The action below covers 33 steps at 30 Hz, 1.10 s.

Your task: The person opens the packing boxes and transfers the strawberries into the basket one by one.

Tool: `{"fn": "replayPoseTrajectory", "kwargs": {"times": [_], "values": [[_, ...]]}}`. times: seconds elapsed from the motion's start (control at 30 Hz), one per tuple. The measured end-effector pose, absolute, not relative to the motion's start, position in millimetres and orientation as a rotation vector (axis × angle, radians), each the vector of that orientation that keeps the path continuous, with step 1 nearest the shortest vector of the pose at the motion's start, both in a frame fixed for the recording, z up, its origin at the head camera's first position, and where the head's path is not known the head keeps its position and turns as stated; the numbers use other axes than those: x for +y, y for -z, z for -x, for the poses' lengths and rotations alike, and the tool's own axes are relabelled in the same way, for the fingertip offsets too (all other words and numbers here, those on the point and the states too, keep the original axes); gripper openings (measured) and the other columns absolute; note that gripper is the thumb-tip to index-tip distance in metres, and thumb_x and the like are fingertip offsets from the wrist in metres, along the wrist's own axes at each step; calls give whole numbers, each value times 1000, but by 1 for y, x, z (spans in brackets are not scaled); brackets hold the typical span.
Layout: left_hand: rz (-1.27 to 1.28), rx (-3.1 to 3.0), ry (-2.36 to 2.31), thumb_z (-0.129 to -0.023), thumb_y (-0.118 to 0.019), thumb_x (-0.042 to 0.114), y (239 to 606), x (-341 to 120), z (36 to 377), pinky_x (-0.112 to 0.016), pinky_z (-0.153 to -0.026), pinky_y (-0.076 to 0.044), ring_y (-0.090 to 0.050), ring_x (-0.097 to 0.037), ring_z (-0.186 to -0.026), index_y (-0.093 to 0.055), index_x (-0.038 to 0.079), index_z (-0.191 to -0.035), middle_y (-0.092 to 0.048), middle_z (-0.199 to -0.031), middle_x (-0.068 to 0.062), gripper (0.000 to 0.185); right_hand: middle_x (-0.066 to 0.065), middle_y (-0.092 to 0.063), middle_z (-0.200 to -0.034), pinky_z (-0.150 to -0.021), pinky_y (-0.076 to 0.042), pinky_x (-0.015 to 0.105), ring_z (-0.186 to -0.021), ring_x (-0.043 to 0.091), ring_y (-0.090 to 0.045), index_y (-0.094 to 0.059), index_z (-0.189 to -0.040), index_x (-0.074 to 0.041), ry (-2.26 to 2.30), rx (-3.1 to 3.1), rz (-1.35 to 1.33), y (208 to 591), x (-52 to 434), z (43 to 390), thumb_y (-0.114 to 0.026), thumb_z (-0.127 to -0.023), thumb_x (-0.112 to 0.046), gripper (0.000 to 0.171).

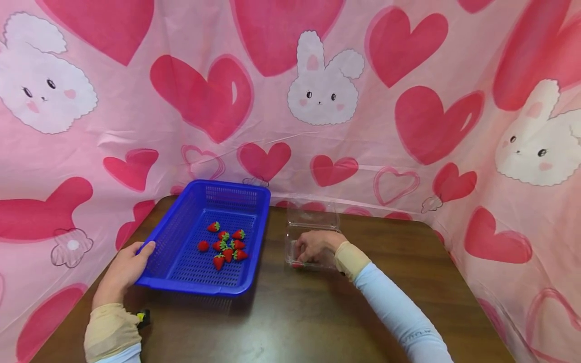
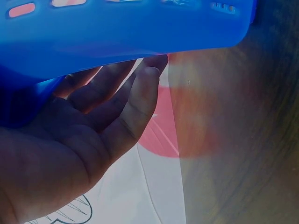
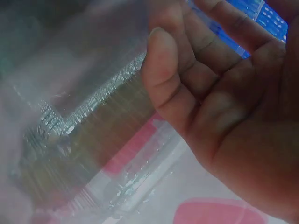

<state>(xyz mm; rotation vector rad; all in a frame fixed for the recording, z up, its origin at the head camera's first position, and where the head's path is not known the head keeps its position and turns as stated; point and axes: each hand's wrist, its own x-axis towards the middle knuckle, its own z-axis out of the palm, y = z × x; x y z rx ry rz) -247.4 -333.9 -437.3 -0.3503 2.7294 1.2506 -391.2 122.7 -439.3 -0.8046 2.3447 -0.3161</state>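
Note:
My left hand [image 1: 124, 269] grips the near left side of a blue plastic basket [image 1: 195, 288], thumb over the rim. In the left wrist view its fingers [image 2: 140, 93] reach up beneath the basket wall. Several red strawberries [image 1: 219, 261] with green tops lie on the basket's slotted floor, mostly toward its right side. My right hand [image 1: 317, 246] reaches down into a clear plastic clamshell box [image 1: 288, 242] whose lid [image 1: 313, 214] stands raised at the back. A small red piece [image 1: 297, 264] shows by the fingertips. Whether the bent fingers hold it, I cannot tell.
The brown wooden table [image 1: 281, 322] carries both containers. Behind and along the sides hangs a pink cloth [image 1: 272, 121] with hearts and rabbits, close to the table's back edge. A small black item [image 1: 143, 318] sits at the left wrist.

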Motion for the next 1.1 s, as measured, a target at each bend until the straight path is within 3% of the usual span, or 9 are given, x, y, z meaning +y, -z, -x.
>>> {"fn": "replayPoseTrajectory", "kwargs": {"times": [0.17,0.4,0.5,0.73,1.1], "values": [[344,2721,-1252,-101,-23,57,437,-335,246,-56,-89,-46,-55,-43,-108,-31,-9,-144,-51,-126,-35,79,-8,-62,-75,-56,-53,32,-60,13,-60,-70,-93,-18,337,2342,772,442,118,390,-71,-87,-14,7],[345,2751,-1233,-103,-24,55,435,-335,247,-59,-92,-43,-54,-46,-109,-32,-10,-143,-51,-126,-36,77,-6,-59,-64,-46,-41,21,-54,12,-56,-70,-85,-17,263,2392,853,441,115,388,-68,-86,-9,9],[344,2752,-1229,-103,-24,54,436,-335,247,-59,-91,-44,-54,-46,-110,-32,-10,-143,-51,-127,-36,76,-6,-59,-64,-48,-42,22,-56,13,-57,-70,-86,-17,267,2414,838,440,116,387,-68,-86,-9,8],[346,2743,-1243,-102,-24,56,437,-334,248,-58,-90,-45,-56,-44,-107,-32,-10,-143,-52,-125,-35,78,-8,-63,-74,-63,-49,28,-69,10,-57,-69,-86,-23,219,2583,838,431,120,386,-72,-88,-29,7],[349,2751,-1239,-103,-24,53,438,-335,249,-56,-90,-44,-56,-43,-105,-34,-10,-142,-53,-123,-35,75,-5,-64,-74,-61,-49,24,-64,10,-56,-66,-89,-15,319,2754,1057,398,114,385,-71,-88,-27,13]]}}
